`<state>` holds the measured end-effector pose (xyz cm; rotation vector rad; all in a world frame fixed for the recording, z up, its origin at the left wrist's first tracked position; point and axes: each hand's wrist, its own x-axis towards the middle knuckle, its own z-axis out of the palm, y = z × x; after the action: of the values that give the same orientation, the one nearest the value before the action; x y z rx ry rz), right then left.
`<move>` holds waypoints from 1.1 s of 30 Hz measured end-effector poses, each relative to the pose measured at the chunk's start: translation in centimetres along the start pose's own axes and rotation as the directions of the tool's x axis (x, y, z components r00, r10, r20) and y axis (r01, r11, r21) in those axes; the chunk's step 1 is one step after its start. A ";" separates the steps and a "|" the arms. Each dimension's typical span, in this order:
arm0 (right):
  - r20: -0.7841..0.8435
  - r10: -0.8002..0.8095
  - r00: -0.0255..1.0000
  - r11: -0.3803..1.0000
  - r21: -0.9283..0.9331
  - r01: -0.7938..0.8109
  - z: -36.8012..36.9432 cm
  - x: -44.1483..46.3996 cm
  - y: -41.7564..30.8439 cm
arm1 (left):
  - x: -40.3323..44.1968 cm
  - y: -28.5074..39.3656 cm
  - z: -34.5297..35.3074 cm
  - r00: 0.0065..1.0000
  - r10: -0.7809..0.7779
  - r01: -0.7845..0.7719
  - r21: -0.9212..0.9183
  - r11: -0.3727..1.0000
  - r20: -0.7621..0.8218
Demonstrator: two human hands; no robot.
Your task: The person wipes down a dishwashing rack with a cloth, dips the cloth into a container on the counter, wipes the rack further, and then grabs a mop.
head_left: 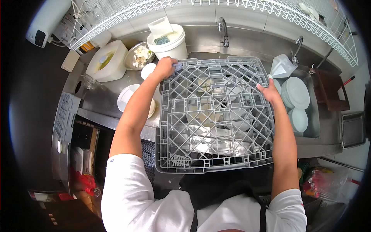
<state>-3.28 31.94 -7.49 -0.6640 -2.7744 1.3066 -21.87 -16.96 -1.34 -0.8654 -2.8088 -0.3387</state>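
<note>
Head view, rack: the grey lattice rack [228, 95] spans the space between both arms, in front of the body; pale and shiny shapes show through it, too broken up to name.
Left grip [165, 68]: clamped on the rack's far left corner, a bluish scrap by the fingers.
Right grip [270, 92]: clamped on the right edge, thumb on top.
Steel desk [97, 99], left: white bucket [167, 49], steel bowl [130, 62] with scraps.
Right sink [317, 125]: stacked white plates [295, 92].
</note>
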 end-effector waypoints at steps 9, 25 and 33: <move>0.035 -0.009 0.999 0.997 0.081 0.006 -0.1 0.5 0.9 | 4.0 8.7 4.8 0.997 -0.027 0.017 -0.138 0.990 -0.074; -0.040 0.035 0.999 0.999 -0.011 -0.036 -0.1 -0.3 0.3 | 4.4 6.0 4.2 0.998 0.004 -0.008 -0.064 0.998 -0.064; -0.019 0.042 0.999 0.997 0.073 -0.040 -0.2 -0.4 0.4 | 4.6 3.8 1.8 0.993 -0.039 0.060 -0.191 0.980 0.113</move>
<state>-2.68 32.20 -7.58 -0.7294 -2.6967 1.3929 -23.61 -11.01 -1.39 -0.8779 -2.9388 -0.5998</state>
